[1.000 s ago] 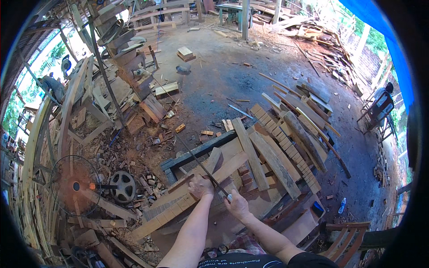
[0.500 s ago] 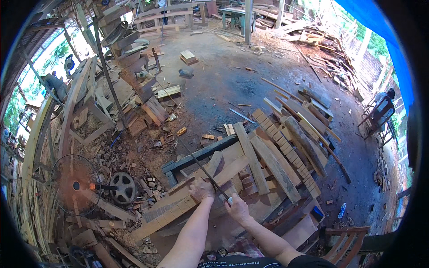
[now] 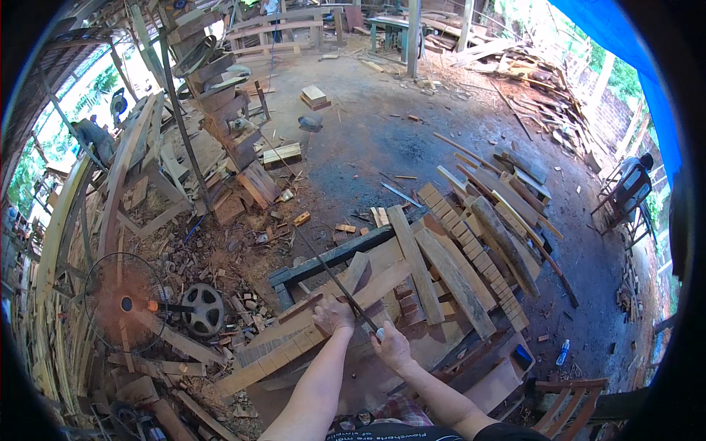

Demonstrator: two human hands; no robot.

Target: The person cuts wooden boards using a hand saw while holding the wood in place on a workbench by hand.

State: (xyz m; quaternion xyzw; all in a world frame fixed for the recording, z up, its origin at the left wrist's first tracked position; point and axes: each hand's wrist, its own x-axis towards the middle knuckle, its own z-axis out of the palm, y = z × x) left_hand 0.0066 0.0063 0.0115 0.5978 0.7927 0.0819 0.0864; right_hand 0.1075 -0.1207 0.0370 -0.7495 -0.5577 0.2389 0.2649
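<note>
My right hand (image 3: 393, 347) is closed round the pale handle of a long, dark, narrow-looking handsaw (image 3: 329, 270), seen nearly edge-on. Its blade slants away to the far left, across a wooden board (image 3: 384, 282) on the workbench. Just left of the blade, my left hand (image 3: 334, 314) presses on that board with its fingers curled over it. The fingertips are partly hidden. Nearer and to the left, the wood carries a row of block-like segments (image 3: 283, 351). A short angled wood piece (image 3: 357, 270) lies beyond my left hand.
Planks (image 3: 454, 283) and a segmented strip (image 3: 474, 253) lie to the right. A dark beam (image 3: 331, 255) edges the bench's far side. At left stand a round fan (image 3: 125, 303) and a spoked wheel (image 3: 203, 309) among wood scraps. A plastic bottle (image 3: 563, 353) lies on the right floor.
The whole view has shifted slightly. My hands keep nearly the same places on the board and the handsaw; any movement of the blade is too small to tell.
</note>
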